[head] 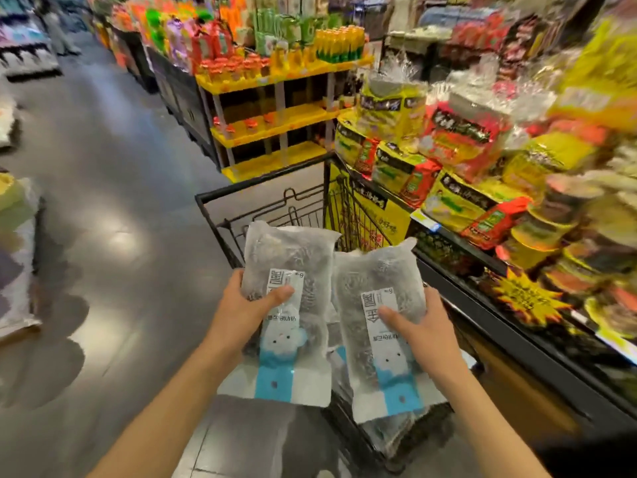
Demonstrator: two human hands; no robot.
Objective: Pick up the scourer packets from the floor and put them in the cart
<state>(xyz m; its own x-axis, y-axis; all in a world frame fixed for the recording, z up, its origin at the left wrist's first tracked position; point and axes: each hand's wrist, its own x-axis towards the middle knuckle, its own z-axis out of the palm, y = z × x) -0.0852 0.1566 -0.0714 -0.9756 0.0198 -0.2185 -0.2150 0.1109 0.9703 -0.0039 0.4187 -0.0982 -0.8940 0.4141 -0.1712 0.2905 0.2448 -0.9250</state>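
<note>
**Two scourer packets held above the cart**

The thumb of the left hand presses on the front of a clear plastic packet with dark scourers inside and a blue-and-white label; the other fingers are curled behind it, so the hand grips the packet at its left edge. The right hand holds in the same way a second clear plastic packet of dark scourers: thumb on the white printed label, fingers wrapped round the right edge.

Both packets are long and flat. In the upper part dark round wire scourers show through the cloudy plastic. In the middle there is a white label with print, and lower down a blue band with a small white cartoon figure. The two packets are side by side and touch or overlap at their inner edges.

They are held in the air above the near end of a black wire shopping cart. Under the right packet more packets of the same kind lie inside the cart. The cart stands on a grey shiny floor, just beside a display of yellow and red noodle packs.
</note>
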